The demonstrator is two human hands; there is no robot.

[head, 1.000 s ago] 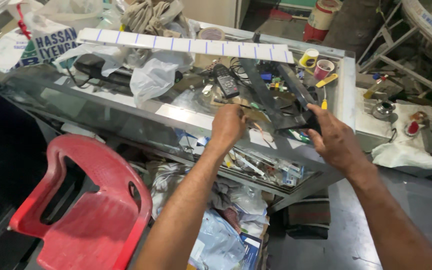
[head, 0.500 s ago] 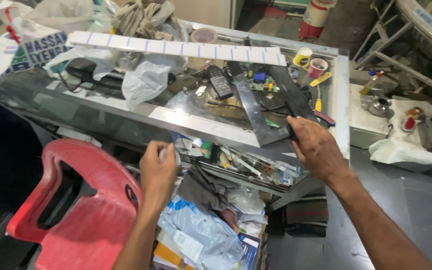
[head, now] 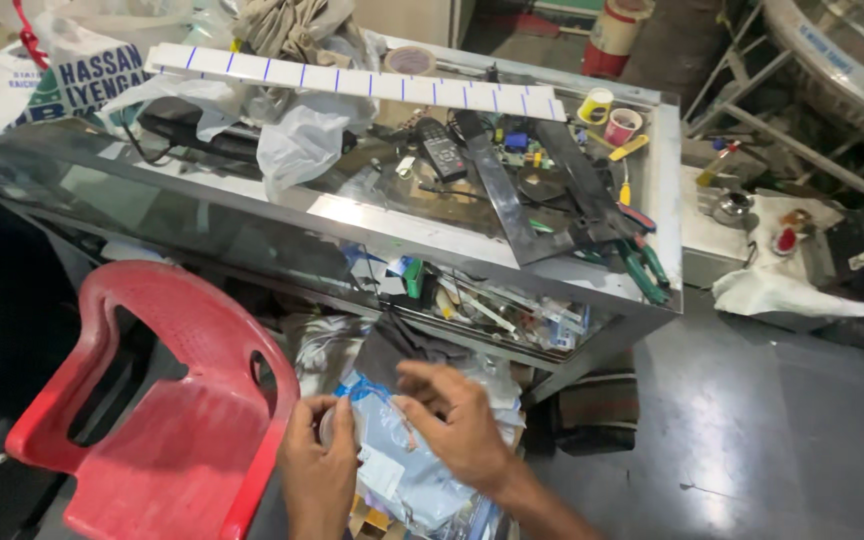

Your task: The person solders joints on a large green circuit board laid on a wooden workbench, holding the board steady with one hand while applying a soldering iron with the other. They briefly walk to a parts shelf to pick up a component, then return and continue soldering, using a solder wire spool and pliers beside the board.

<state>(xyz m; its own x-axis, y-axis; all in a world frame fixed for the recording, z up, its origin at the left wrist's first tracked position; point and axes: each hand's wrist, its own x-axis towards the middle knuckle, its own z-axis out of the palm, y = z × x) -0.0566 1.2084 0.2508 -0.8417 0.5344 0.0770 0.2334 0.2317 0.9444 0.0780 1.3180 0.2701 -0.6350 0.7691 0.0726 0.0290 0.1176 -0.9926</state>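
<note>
Head view: a cluttered glass-topped counter [head: 392,225] stands on a grey floor, well above both hands. The left hand [head: 320,462] curls around a small pale round object [head: 330,425], kind unclear. The right hand [head: 457,425], fingers spread loose, rests on a blue plastic packet [head: 402,470] just right of the left hand. One red chair [head: 162,400] sits left of the left hand; two small cups [head: 609,112] stand far above, on the counter.
</note>
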